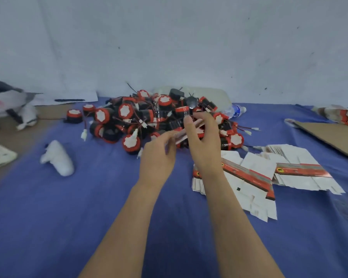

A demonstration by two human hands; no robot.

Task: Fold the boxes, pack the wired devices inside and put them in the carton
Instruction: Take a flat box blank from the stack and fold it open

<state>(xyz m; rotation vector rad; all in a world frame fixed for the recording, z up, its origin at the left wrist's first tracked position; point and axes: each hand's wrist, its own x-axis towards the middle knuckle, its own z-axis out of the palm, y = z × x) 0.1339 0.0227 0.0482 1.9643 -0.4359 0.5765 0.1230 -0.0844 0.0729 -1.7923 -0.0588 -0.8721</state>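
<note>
The left hand (159, 157) and right hand (204, 137) are hovering over a blue cloth (68, 217) covering the work surface, each pinching one flat, unfolded box (180, 139) between curled fingers, just in front of the pile of red-and-black wired devices (145, 119) at the far middle. More flat box blanks (255, 171) are lying fanned out at the near right, a cardboard sheet (333, 139) is resting at the right edge, and a pale, scuffed wall (169, 47) is rising behind.
</note>
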